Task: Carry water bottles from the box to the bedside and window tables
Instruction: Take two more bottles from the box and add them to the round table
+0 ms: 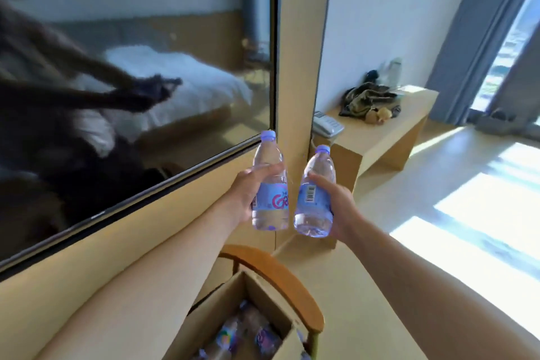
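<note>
My left hand grips a clear water bottle with a blue cap and a blue label with pink lettering, held upright at chest height. My right hand grips a second bottle of the same kind, its barcode facing me. The two bottles are side by side, close but apart. Below them an open cardboard box sits on a wooden chair and holds several more bottles. A long wooden table stands along the wall ahead, reaching towards the window.
A dark wall-mounted screen on my left reflects a bed. On the long table lie a white telephone, a dark bundle of cloth and a bottle. Grey curtains frame the window at right. Sunlit floor stretches to the right.
</note>
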`<action>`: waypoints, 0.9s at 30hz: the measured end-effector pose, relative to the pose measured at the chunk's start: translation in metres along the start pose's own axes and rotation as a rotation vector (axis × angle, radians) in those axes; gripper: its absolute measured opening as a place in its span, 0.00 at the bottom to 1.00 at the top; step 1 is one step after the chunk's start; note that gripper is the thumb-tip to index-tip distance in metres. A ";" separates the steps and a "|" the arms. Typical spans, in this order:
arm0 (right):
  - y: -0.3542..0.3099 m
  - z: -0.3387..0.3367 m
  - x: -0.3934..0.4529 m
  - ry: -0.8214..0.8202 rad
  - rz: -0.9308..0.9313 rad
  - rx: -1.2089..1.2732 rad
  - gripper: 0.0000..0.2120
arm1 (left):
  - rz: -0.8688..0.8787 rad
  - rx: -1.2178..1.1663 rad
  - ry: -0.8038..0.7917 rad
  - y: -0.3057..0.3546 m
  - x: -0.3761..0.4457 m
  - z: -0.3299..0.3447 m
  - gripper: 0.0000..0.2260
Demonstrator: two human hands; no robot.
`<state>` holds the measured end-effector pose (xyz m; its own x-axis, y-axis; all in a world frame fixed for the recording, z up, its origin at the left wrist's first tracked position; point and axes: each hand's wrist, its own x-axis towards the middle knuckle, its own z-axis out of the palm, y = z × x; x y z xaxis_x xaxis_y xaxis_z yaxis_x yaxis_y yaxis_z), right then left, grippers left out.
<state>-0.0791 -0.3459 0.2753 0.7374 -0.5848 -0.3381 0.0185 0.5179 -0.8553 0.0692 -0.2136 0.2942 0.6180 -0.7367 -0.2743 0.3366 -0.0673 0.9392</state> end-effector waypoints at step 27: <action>-0.231 -0.540 -0.198 0.614 -0.567 0.106 0.22 | -0.034 0.267 -0.755 -0.072 0.056 0.687 0.26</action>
<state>-0.5936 -0.6868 0.3274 0.0994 -0.9939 -0.0479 0.3613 0.0809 -0.9289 -0.4083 -0.7120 0.3528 -0.0697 -0.9813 -0.1792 0.1059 -0.1859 0.9768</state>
